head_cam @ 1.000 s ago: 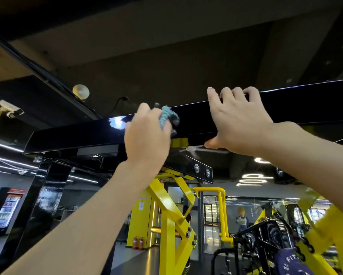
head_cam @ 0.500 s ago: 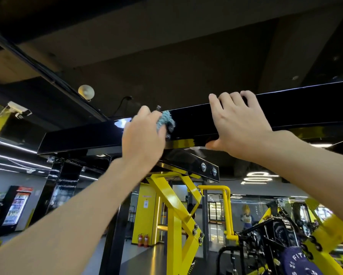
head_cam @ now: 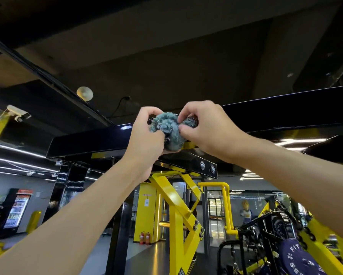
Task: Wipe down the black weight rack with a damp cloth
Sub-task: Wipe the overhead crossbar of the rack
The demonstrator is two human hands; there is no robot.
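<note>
A bunched blue-grey cloth (head_cam: 167,129) is held up in front of the glossy black top beam of the weight rack (head_cam: 87,140). My left hand (head_cam: 146,135) grips the cloth from the left and below. My right hand (head_cam: 206,126) pinches its right side with thumb and fingertips. Both arms reach upward. The beam runs from lower left to upper right overhead, and a black upright post (head_cam: 71,191) drops from its left end.
A yellow frame (head_cam: 178,215) with bolts stands under the beam. At the lower right sits a black and yellow machine with a dark weight plate (head_cam: 301,259). A drinks fridge (head_cam: 18,211) stands far left. A camera (head_cam: 18,114) hangs at the upper left.
My right hand left the beam's top edge and moved left onto the cloth. My left hand pulled the cloth off the beam, so both hands now hold it between them.
</note>
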